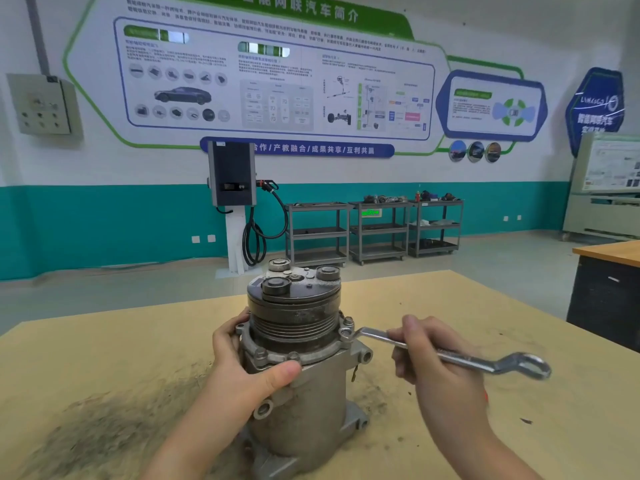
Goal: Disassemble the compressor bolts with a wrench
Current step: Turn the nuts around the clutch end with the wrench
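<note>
Compressor: upright on the table, left hand clasping its body.
Wrench: right hand wrapped round the shank, ring end seated on a flange bolt.
Risk: ring slipping off if the pull tilts; compressor could twist.
Table: tan, grimy smears.
Room: workshop, wall posters, shelving carts.

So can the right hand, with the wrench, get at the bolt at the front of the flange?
Probably yes. The front bolt lies uncovered beside the left hand, though the right hand must first lift the wrench off the right-side bolt.
</note>
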Demonstrator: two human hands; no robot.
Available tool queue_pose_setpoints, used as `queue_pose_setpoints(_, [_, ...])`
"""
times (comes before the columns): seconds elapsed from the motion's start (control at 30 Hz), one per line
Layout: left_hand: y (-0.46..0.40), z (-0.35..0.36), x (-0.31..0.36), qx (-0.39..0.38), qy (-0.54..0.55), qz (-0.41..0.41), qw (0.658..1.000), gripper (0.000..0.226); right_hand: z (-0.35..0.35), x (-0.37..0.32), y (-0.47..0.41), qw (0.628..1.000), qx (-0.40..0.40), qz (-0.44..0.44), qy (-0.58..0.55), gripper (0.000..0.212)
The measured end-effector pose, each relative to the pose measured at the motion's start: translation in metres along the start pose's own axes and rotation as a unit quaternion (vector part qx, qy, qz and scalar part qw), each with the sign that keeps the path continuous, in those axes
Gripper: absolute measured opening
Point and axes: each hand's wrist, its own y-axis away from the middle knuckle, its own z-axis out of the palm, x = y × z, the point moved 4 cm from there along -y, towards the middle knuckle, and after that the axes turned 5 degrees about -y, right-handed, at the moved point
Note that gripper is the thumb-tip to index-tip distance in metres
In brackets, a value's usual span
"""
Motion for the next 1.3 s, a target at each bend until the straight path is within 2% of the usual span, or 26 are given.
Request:
queue_pose_setpoints(0.13, [-0.002, 0.001, -0.004, 0.009, 0.014, 0.003, 1.0, 0.095, 0.009, -0.016, 0.011, 0.99, -0.019, -0.096, 0.098, 0.029])
queue_pose_setpoints(0.27, [-0.004, 0.002, -0.005, 0.013, 0.018, 0.011, 1.0, 0.093, 0.016, -0.028, 0.023, 0.955, -0.08, -0.202, 0.2, 0.013])
queue_pose_setpoints(0.33, [-0.004, 0.002, -0.005, 0.013, 0.021, 0.012, 1.0, 0.094, 0.019, -0.033, 0.028, 0.939, -0.087, -0.242, 0.227, 0.013])
queue_pose_setpoints(0.47, [-0.002, 0.002, -0.003, 0.014, 0.027, 0.016, 0.999, 0.095, 0.029, -0.035, 0.033, 0.922, -0.095, -0.279, 0.249, 0.023])
queue_pose_setpoints(0.57, [0.0, 0.005, 0.0, 0.026, 0.025, 0.018, 0.999, 0.102, 0.033, -0.031, 0.031, 0.917, -0.099, -0.287, 0.258, 0.023])
queue_pose_setpoints(0.77, [0.003, 0.026, 0.0, 0.093, 0.015, 0.036, 0.995, 0.107, 0.026, -0.018, 0.009, 0.939, -0.088, -0.225, 0.245, 0.018])
queue_pose_setpoints(0.87, [-0.005, 0.035, 0.001, 0.124, -0.011, 0.037, 0.991, 0.107, 0.026, -0.01, -0.007, 0.962, -0.077, -0.134, 0.227, 0.02])
queue_pose_setpoints(0.97, [-0.019, 0.044, 0.0, 0.153, -0.027, 0.036, 0.987, 0.109, 0.024, -0.004, -0.028, 0.992, -0.025, -0.024, 0.124, 0.018])
queue_pose_setpoints(1.03, [-0.028, 0.048, -0.001, 0.177, -0.045, 0.03, 0.983, 0.111, 0.021, 0.0, -0.046, 0.998, 0.038, 0.041, 0.0, 0.016])
queue_pose_setpoints(1.13, [-0.042, 0.05, -0.003, 0.216, -0.082, 0.024, 0.973, 0.118, 0.02, 0.015, -0.066, 0.963, 0.046, 0.163, -0.208, 0.01])
queue_pose_setpoints(1.3, [-0.069, 0.048, -0.003, 0.241, -0.164, 0.005, 0.957, 0.127, 0.028, 0.047, -0.078, 0.917, -0.003, 0.279, -0.286, 0.019])
